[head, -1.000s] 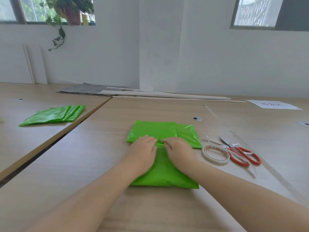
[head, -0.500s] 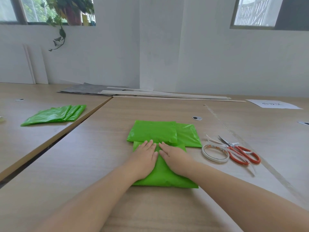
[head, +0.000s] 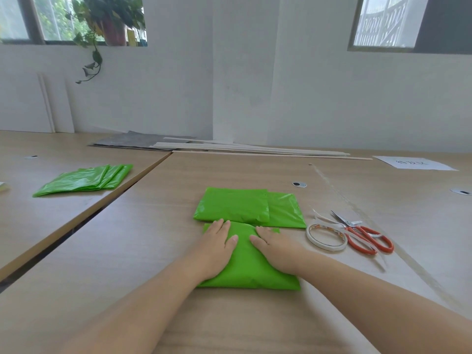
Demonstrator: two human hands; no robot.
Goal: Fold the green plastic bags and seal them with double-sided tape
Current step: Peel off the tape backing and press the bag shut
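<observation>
I see spare green bags [head: 84,180] on the left counter. My left grip [head: 217,247] and right grip [head: 277,249] press flat, fingers straight, on the folded bag [head: 245,267] mid-counter. Its long axis seemingly runs near edge to far. The tape roll [head: 326,237] and scissors [head: 362,236] lie rightward.

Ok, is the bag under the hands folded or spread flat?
Folded: the bag is a compact rectangular packet; left hand and right hand press flat on it.
</observation>
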